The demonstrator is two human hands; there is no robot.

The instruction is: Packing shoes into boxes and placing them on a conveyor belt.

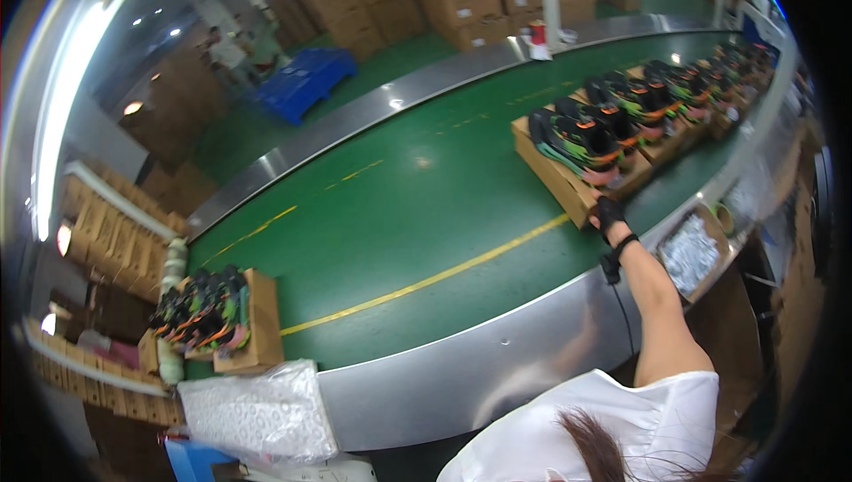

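My right hand [607, 214], in a black fingerless glove with a black strap and cord at the wrist, holds the near corner of an open cardboard box [548, 176]. Its fingers close over the box's edge. Inside that box lie black sports shoes [577, 140] with green, orange and pink soles. More boxes of the same shoes stand behind it in a row, running to the far right. The boxes rest on a green conveyor belt [390, 225]. My left hand is not in view.
Another shoe-filled cardboard box [262, 322] sits at the belt's left end, by rollers [175, 260]. A clear-wrapped pack [257, 406] lies on the metal edge [426, 402]. Right of my arm is a tray of small plastic packets [690, 256]. Stacked cartons [461, 7] and a blue pallet [306, 82] stand beyond.
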